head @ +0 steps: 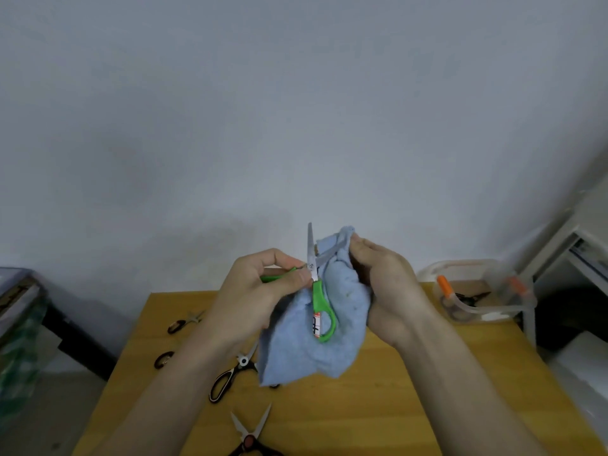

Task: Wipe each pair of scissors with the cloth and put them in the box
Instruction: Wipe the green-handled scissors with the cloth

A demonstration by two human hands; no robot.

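Both hands are raised over the wooden worktop (378, 406). The left hand (260, 291) has its grip closed on one handle of the green-handled scissors (320, 311), blades spread, one pointing up. The right hand (385, 284) has its grip bunched around the blue cloth (316, 340), pressed on the other blade. Four more scissors lie at the left, among them black-handled scissors (227, 380). At the far right corner, the clear plastic box (483, 291) holds orange-handled scissors (444, 287).

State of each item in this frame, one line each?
Green scissors: blades open, held in left hand.
Blue cloth: bunched in right hand, around one blade.
Clear box: open, holds scissors.
Black-handled scissors: on table, partly under the cloth.
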